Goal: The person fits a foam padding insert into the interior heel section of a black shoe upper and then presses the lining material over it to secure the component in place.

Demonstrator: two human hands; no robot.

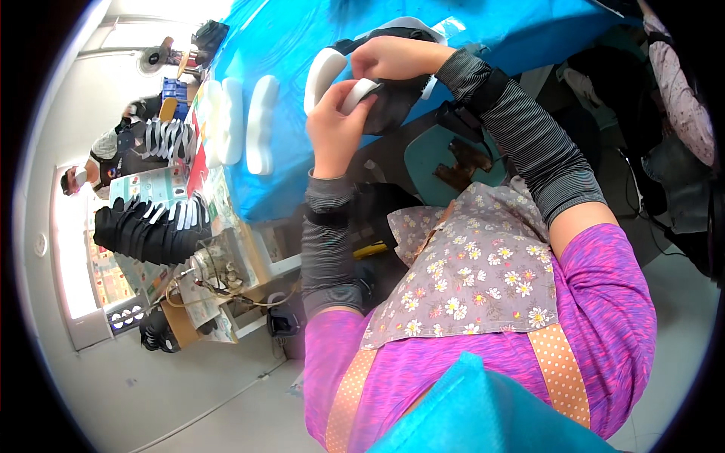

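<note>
Over the near edge of the blue-covered table, my left hand pinches the white end of a black shoe, thumb and fingers closed round it. My right hand bends over the top of the same shoe, its fingers curled against the black part. How firmly those fingers grip is hidden. Just beyond my left hand lies a white shoe sole. A second black piece with a white rim sits behind my right hand, partly covered by it.
More white soles lie on the blue cover to the left. Rows of black shoes stand on a side table further left, where another person is. A teal stool with a brown item is below the table edge.
</note>
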